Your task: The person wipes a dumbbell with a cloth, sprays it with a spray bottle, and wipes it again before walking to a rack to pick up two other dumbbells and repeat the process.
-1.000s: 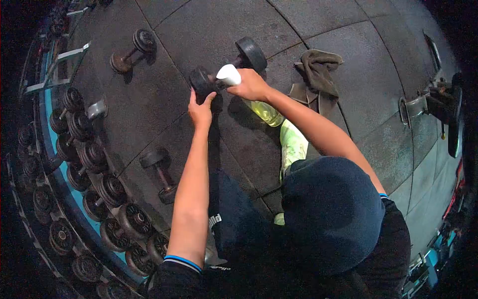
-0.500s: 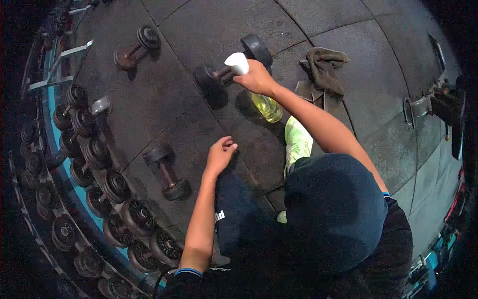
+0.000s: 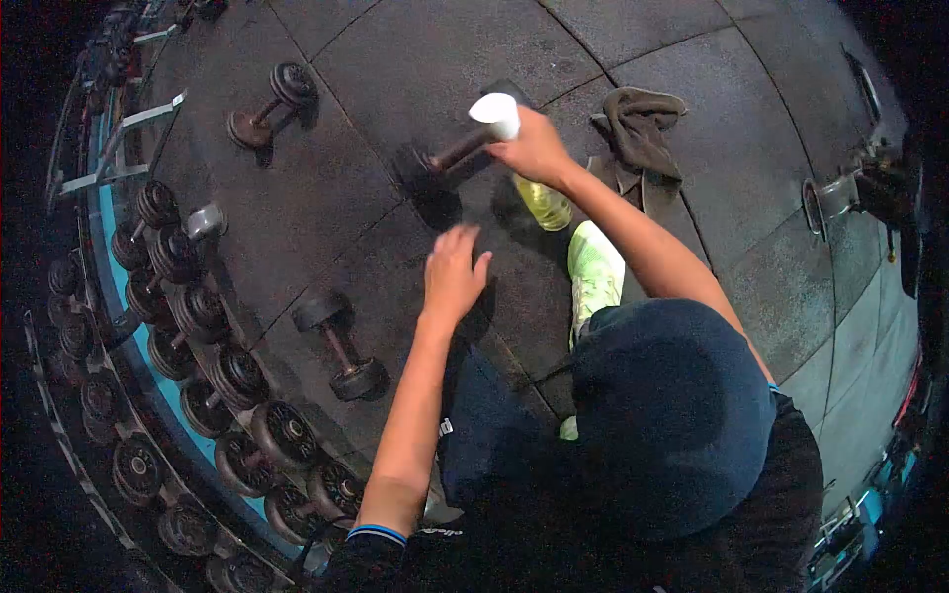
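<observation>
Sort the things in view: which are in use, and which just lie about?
In use: right hand, gripping the spray bottle; dumbbell beneath it; left hand, open above the floor.
Lying about: cloth; far dumbbell; near dumbbell; racked dumbbells.

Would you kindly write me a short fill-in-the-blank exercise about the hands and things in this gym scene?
1. The right hand grips a spray bottle holding ___ liquid.
2. The left hand hovers over the floor with fingers spread, holding ___.
3. The dumbbell rack runs along the person's ___ side.
Missing words: yellow; nothing; left.
</observation>
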`<action>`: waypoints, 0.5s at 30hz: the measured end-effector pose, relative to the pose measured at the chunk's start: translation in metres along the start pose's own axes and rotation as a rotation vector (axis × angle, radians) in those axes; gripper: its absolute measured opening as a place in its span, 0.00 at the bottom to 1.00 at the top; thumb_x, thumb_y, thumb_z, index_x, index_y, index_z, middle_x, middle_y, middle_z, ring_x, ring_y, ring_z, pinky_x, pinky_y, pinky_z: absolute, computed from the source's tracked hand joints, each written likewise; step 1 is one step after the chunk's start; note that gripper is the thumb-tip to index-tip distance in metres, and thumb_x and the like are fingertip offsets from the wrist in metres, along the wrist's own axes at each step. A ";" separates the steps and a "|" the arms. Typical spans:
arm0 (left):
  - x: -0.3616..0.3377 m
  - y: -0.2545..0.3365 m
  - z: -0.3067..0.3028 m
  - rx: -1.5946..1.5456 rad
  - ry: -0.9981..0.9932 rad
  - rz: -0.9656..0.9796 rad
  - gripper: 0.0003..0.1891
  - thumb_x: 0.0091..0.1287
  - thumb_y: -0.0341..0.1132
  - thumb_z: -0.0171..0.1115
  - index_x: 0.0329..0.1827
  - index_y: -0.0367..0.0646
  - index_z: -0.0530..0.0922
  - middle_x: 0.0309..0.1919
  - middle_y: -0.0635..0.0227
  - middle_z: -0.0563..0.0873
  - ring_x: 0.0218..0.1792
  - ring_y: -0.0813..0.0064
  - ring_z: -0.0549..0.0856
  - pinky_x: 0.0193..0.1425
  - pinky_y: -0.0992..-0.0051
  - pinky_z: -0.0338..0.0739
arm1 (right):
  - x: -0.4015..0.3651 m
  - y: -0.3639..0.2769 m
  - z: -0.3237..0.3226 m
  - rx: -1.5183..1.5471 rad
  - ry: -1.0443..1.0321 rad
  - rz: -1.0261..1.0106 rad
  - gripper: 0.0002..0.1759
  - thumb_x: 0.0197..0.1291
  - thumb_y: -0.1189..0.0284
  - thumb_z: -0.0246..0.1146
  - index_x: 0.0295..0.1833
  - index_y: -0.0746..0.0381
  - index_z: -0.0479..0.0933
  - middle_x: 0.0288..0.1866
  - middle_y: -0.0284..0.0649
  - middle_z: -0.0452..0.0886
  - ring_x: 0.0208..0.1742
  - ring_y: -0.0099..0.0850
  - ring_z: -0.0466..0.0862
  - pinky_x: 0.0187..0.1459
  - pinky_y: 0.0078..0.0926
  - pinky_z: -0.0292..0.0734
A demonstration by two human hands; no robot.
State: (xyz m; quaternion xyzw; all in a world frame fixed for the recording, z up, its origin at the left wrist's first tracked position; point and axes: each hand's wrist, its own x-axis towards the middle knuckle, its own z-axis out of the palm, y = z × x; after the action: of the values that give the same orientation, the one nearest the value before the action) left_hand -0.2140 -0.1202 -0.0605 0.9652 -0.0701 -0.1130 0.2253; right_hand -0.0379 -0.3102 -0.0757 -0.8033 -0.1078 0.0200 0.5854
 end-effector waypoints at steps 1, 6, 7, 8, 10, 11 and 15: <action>0.005 0.000 -0.004 0.082 0.063 0.013 0.30 0.67 0.38 0.69 0.72 0.41 0.74 0.71 0.55 0.76 0.70 0.53 0.75 0.68 0.52 0.73 | -0.003 -0.008 -0.011 -0.065 0.037 0.020 0.26 0.50 0.65 0.76 0.55 0.61 0.82 0.50 0.50 0.87 0.53 0.50 0.87 0.55 0.40 0.81; 0.038 -0.011 -0.017 0.424 0.107 -0.049 0.41 0.67 0.37 0.69 0.81 0.40 0.60 0.83 0.57 0.59 0.82 0.54 0.59 0.78 0.39 0.58 | -0.005 -0.022 -0.068 -0.152 0.146 -0.094 0.24 0.52 0.68 0.75 0.55 0.62 0.82 0.51 0.49 0.87 0.53 0.48 0.87 0.55 0.37 0.81; 0.042 -0.016 -0.016 0.449 0.107 -0.054 0.42 0.67 0.37 0.70 0.82 0.40 0.59 0.84 0.58 0.57 0.83 0.54 0.57 0.79 0.39 0.57 | -0.006 -0.028 -0.076 -0.143 0.154 -0.071 0.25 0.53 0.68 0.75 0.56 0.62 0.81 0.51 0.50 0.88 0.54 0.49 0.87 0.56 0.38 0.81; 0.045 -0.020 -0.014 0.473 0.105 -0.058 0.44 0.67 0.38 0.70 0.83 0.41 0.57 0.85 0.58 0.54 0.84 0.55 0.56 0.80 0.39 0.56 | -0.007 -0.031 -0.082 -0.187 0.163 -0.025 0.26 0.52 0.68 0.75 0.57 0.62 0.80 0.52 0.51 0.88 0.54 0.49 0.87 0.56 0.38 0.81; 0.052 -0.027 -0.014 0.491 0.107 -0.064 0.48 0.65 0.39 0.72 0.85 0.41 0.53 0.86 0.59 0.51 0.85 0.56 0.53 0.81 0.39 0.54 | -0.008 -0.029 -0.088 -0.237 0.180 0.046 0.27 0.52 0.68 0.74 0.59 0.62 0.80 0.52 0.52 0.88 0.55 0.50 0.87 0.56 0.39 0.81; 0.057 -0.029 -0.016 0.481 0.116 -0.062 0.49 0.64 0.39 0.73 0.85 0.41 0.52 0.86 0.59 0.51 0.85 0.56 0.53 0.81 0.38 0.54 | -0.008 -0.024 -0.087 -0.239 0.184 0.065 0.28 0.52 0.69 0.74 0.60 0.62 0.79 0.52 0.52 0.88 0.56 0.50 0.87 0.57 0.39 0.81; 0.085 -0.045 -0.032 0.474 0.143 -0.067 0.54 0.61 0.40 0.76 0.85 0.40 0.50 0.86 0.58 0.51 0.84 0.56 0.54 0.81 0.38 0.53 | -0.010 -0.016 -0.075 -0.218 0.200 0.110 0.26 0.52 0.70 0.73 0.59 0.62 0.80 0.51 0.53 0.88 0.56 0.50 0.88 0.56 0.40 0.81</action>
State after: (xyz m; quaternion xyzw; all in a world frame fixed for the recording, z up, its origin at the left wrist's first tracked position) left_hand -0.1199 -0.0831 -0.0688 0.9984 -0.0466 -0.0323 -0.0070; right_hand -0.0382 -0.3774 -0.0383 -0.8647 -0.0065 -0.0399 0.5007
